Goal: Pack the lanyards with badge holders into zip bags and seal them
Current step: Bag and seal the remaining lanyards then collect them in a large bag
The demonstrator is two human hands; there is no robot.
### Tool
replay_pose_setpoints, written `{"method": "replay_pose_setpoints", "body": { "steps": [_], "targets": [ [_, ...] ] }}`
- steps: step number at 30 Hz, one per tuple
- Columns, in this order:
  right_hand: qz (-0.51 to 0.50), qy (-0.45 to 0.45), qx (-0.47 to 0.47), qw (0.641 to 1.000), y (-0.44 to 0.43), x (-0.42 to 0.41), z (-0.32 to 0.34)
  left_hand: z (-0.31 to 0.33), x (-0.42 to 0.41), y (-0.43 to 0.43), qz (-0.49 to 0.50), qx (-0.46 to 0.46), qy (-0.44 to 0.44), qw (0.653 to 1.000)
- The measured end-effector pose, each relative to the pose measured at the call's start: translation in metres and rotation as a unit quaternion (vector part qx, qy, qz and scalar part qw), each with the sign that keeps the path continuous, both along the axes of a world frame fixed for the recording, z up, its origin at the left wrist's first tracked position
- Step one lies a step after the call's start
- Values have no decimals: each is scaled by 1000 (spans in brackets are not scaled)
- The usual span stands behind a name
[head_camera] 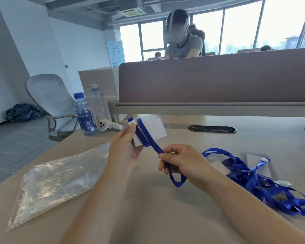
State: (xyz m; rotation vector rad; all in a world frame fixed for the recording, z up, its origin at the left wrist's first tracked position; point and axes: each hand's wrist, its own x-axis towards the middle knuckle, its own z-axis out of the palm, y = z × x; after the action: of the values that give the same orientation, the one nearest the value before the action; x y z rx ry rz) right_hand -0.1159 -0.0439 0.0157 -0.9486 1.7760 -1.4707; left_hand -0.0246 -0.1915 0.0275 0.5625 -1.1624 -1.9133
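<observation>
My left hand (125, 147) holds a clear badge holder (154, 131) with a white card up above the table, thumb pressing its blue lanyard (148, 140) against it. My right hand (181, 160) grips the same blue strap lower down, and a loop of it hangs below the fist. A stack of clear zip bags (55, 182) lies flat on the table to the left. A tangled pile of blue lanyards with badge holders (264, 182) lies on the table to the right.
Two plastic water bottles (85, 115) and a white controller (106, 125) stand at the table's far left. A brown desk divider (217, 80) runs along the back, with a person seated behind it. A black cable grommet (212, 128) sits in the tabletop. A grey chair (49, 97) stands left.
</observation>
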Motion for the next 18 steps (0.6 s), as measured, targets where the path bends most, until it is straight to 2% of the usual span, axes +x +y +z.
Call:
{"method": "replay_pose_setpoints", "body": {
  "steps": [5, 10, 14, 18],
  "targets": [
    [56, -128, -44, 989, 9, -18, -3, 4, 2, -1, -138, -37, 41, 989],
    [130, -150, -48, 979, 28, -41, 10, 1, 6, 6, -237, -127, 1, 963],
    [136, -114, 1, 984, 47, -60, 19, 0, 7, 15, -265, -237, -100, 929],
    [87, -10, 37, 996, 49, -60, 28, -4, 2, 19, -254, -322, -186, 893]
  ]
}}
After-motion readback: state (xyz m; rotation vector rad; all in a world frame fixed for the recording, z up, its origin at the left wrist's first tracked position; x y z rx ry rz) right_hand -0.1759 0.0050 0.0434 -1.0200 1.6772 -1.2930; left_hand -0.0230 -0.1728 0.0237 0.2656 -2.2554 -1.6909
